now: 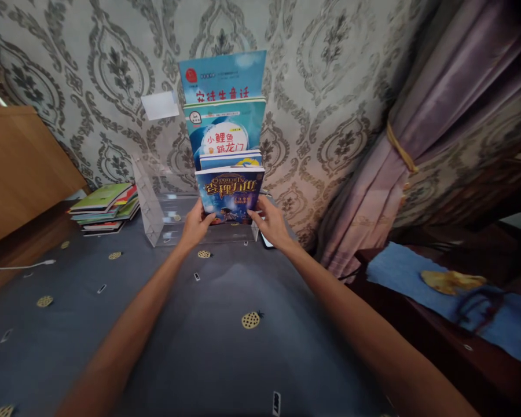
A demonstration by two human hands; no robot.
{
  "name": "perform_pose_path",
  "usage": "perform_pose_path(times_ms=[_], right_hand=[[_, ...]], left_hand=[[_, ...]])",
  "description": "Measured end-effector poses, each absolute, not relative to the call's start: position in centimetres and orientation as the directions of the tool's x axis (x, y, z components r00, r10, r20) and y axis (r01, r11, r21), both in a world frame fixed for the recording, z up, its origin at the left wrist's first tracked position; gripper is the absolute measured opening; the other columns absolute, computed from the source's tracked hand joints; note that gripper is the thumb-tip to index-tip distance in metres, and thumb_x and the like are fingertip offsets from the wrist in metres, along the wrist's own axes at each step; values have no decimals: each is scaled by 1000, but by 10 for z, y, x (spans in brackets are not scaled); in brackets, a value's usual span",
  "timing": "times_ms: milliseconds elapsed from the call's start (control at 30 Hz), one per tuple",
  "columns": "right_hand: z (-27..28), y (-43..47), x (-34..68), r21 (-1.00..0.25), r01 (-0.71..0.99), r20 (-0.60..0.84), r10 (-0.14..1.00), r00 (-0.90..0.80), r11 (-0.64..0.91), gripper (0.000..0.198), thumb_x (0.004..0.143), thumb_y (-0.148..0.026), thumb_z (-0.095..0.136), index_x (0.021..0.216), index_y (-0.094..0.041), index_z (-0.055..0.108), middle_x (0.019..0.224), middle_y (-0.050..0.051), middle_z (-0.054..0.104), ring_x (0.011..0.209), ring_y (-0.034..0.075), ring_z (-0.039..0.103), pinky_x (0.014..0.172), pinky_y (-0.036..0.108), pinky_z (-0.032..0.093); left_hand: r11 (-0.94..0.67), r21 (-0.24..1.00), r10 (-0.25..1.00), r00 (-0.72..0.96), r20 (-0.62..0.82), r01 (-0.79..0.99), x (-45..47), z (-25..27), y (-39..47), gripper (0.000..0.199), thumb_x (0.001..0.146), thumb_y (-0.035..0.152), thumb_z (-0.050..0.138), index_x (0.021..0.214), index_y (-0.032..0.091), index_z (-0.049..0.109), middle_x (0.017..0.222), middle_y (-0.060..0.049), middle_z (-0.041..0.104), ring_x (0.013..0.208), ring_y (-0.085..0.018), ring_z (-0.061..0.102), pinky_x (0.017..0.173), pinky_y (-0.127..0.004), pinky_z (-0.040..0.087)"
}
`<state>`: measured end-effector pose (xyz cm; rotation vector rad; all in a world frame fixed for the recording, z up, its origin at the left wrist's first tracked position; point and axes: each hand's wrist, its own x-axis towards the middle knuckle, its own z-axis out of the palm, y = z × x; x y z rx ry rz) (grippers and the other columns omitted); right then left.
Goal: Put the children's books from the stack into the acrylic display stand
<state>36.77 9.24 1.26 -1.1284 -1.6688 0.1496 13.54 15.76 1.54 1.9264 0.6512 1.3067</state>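
While taller books [226, 124] stand behind, left grip [195, 226] and right grip [271, 221] clasp the navy book [230, 197]

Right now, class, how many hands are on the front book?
2: left hand at the left edge of the front book, right hand at its right edge; no others show.

"CHARLIE" on front book [230, 198]

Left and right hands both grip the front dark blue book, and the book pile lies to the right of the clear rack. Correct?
Not quite: the head view shows the book pile left of the clear rack. The left hand and right hand do grip the front dark blue book.
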Motion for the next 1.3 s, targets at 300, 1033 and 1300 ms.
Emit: perform_pose_path(times_ms=[300,1033,1300], right_hand=[[5,86,364,-583,659,674,736,67,474,26,90,-31,57,114,-22,60,96,8,69,77,23,64,74,40,55],[-29,82,360,-707,607,643,688,338,363,41,87,-35,58,125,-19,57,99,9,67,77,24,63,68,41,56],[-31,77,357,-672,650,658,690,302,356,49,92,-33,52,141,-23,52,103,10,64,81,24,62,68,41,56]], left_hand=[[-634,753,759,331,560,178,138,5,155,33,85,29,62,116,19,57,100,-6,71,90,-21,66,84,-34,53],[-415,397,875,239,421,819,150,14,122,20,99,30,50,113,21,38,103,-13,71,93,-29,71,72,-32,47],[-410,420,873,216,436,810,151,12,123,24,100,29,49,119,21,37,109,-15,70,93,-29,72,73,-33,47]])
